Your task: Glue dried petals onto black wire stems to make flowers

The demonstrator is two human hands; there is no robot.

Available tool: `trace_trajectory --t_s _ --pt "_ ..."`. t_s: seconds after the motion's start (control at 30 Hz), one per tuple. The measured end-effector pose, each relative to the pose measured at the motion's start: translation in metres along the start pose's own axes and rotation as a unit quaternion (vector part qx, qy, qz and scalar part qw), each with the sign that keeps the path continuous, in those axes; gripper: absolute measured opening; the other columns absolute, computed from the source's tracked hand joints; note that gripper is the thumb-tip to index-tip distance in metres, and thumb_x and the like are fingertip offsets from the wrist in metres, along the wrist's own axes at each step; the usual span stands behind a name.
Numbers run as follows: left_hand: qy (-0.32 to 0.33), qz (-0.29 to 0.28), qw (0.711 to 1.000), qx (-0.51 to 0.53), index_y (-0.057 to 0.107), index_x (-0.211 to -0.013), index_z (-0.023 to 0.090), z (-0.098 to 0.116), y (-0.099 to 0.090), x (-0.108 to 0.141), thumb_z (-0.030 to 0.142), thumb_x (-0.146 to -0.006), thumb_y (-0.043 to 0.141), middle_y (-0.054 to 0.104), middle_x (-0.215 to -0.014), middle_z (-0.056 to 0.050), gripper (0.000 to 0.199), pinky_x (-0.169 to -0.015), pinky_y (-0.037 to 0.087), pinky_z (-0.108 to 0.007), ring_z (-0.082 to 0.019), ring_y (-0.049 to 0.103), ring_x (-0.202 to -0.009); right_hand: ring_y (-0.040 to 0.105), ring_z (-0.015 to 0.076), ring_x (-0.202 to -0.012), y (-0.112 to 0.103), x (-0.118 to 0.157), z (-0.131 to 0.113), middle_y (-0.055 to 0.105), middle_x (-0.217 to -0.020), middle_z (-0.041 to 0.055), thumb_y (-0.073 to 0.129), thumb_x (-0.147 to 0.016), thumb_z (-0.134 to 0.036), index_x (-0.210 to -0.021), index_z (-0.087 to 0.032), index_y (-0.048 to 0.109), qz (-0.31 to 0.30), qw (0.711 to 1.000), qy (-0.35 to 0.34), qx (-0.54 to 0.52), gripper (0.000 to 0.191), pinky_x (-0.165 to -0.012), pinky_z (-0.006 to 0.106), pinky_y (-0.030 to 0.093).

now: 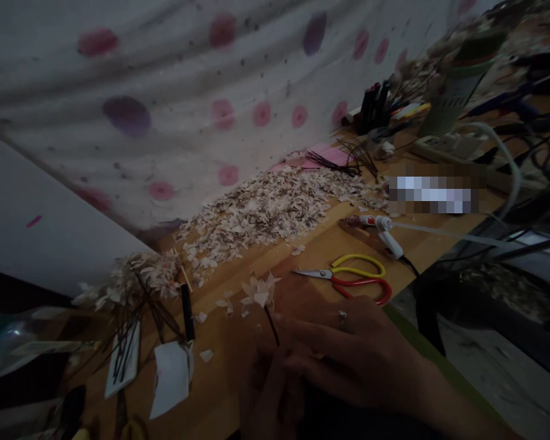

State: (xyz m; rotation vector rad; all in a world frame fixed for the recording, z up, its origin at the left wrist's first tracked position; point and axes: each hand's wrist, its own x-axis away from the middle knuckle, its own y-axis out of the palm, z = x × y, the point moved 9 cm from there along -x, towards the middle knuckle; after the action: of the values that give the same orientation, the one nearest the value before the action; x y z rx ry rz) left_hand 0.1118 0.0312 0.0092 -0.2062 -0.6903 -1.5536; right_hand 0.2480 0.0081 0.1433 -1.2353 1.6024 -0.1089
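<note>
A: What do we see of the hands at this moment?

B: We see the right hand [352, 351] coming from the lower right, with a ring [343, 319] on one finger. Its fingers [307, 333] are close together and bent, so the hand is narrow, not wide. The left hand [268, 397] lies below it and is very dark.

A: Where is the small pale flower?

B: The small pale flower [259, 292] stands nearly upright on a thin dark stem [271, 324], just above the fingers. The stem goes down to where the two hands meet, so we think it is held, but in this darkness we cannot tell which hand pinches it.

A: What is lying near the hands?

B: On the wooden table [302, 244], a few loose petals [206, 354] lie to the left. To the right, we see scissors with red and yellow handles [343, 278], well apart from the hands, and a white glue gun [385, 232] beyond them. Farther ahead is a long pile of pale petals [261, 208]. On the left, there are a bunch of petal-covered twigs [140, 281], a black stick [187, 311] and a white paper [169, 379].
</note>
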Motion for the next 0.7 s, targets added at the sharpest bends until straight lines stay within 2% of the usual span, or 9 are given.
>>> trace_trajectory --t_s 0.1,0.2,0.43,0.57,0.63,0.7 --pt "-0.028 0.011 0.999 0.023 0.069 -0.073 0.02 -0.01 -0.003 -0.002 0.05 -0.053 0.09 0.048 -0.043 0.007 0.042 -0.037 0.026 -0.015 -0.004 0.035 -0.036 0.058 0.0111 -0.051 0.001 0.0 0.001 0.068 -0.064 -0.0028 0.045 -0.101 -0.036 -0.112 -0.019 0.066 -0.007 1.0 0.006 0.014 0.029 -0.05 0.028 0.032" --pt "-0.037 0.015 0.999 0.026 0.066 -0.066 0.018 -0.012 -0.002 -0.002 0.053 -0.047 0.091 0.042 -0.037 0.008 0.047 -0.037 0.019 -0.015 -0.002 0.028 -0.035 0.057 0.0115 -0.05 0.003 -0.001 0.003 0.067 -0.061 -0.0028 0.043 -0.102 -0.038 -0.114 -0.019 0.066 -0.015 1.0 0.011 0.024 0.032 -0.049 0.029 0.031" --pt "-0.006 0.008 1.0 0.011 0.064 -0.06 0.018 0.002 0.008 0.001 0.052 -0.047 0.091 0.039 -0.038 0.009 0.046 -0.037 0.019 -0.013 -0.001 0.027 -0.036 0.056 0.0122 -0.05 0.007 -0.003 0.006 0.068 -0.061 -0.0034 0.04 -0.103 -0.04 -0.115 -0.02 0.065 -0.034 0.999 0.021 0.021 0.035 -0.049 0.029 0.03" --pt "-0.02 0.047 0.997 0.06 0.066 -0.062 0.017 0.001 0.008 0.003 0.047 -0.038 0.095 0.042 -0.036 0.01 0.047 -0.036 0.022 -0.008 0.001 0.03 -0.033 0.055 0.0125 -0.048 0.003 -0.002 0.006 0.067 -0.059 -0.0029 0.038 -0.103 -0.039 -0.114 -0.02 0.066 -0.02 0.999 0.022 0.038 0.036 -0.049 0.029 0.031" --pt "-0.037 0.068 0.993 0.087 0.067 -0.063 0.018 -0.001 0.007 0.003 0.043 -0.035 0.096 0.046 -0.035 0.009 0.048 -0.034 0.025 -0.008 0.001 0.034 -0.031 0.058 0.012 -0.051 0.003 0.002 0.005 0.07 -0.063 -0.0022 0.036 -0.104 -0.033 -0.111 -0.02 0.067 -0.019 0.999 0.019 0.034 0.034 -0.049 0.028 0.032" --pt "-0.048 0.064 0.992 0.102 0.067 -0.061 0.017 -0.002 0.008 0.002 0.043 -0.036 0.096 0.048 -0.036 0.008 0.046 -0.032 0.024 -0.007 0.001 0.034 -0.029 0.06 0.0113 -0.052 0.003 0.009 0.01 0.07 -0.063 -0.002 0.037 -0.104 -0.027 -0.097 -0.02 0.069 -0.027 0.999 0.024 0.024 0.034 -0.05 0.026 0.033"
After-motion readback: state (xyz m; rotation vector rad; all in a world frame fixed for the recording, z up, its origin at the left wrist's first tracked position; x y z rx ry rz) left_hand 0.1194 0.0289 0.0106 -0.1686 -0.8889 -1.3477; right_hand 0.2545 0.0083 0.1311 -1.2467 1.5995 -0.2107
